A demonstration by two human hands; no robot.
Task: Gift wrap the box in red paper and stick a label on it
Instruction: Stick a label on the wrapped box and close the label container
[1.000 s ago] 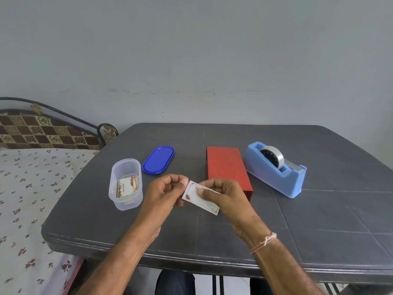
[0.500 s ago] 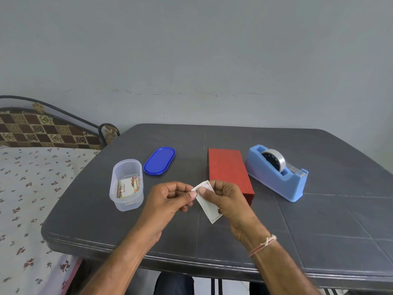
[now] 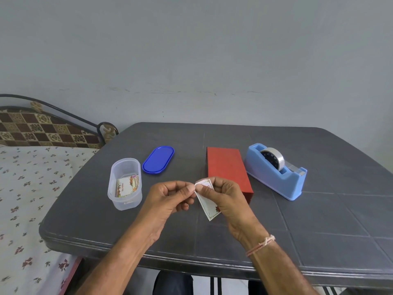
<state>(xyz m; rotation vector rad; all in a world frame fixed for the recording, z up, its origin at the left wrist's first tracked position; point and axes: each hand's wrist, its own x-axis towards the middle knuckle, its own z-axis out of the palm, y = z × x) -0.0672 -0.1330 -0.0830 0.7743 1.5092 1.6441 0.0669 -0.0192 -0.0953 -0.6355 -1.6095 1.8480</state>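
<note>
The red-wrapped box (image 3: 227, 167) lies on the table (image 3: 319, 220) with no label on it yet. Just in front of the box, the right grip (image 3: 226, 199) pinches the gift label (image 3: 209, 206) near its top. The left grip (image 3: 170, 201) pinches the top corner, apparently to peel the backing. A hard pull there could tear the thin sticker or fold it onto itself. It could also cling to a fingertip and land crooked. Spare labels sit in the clear tub (image 3: 125, 184), well left of the box.
</note>
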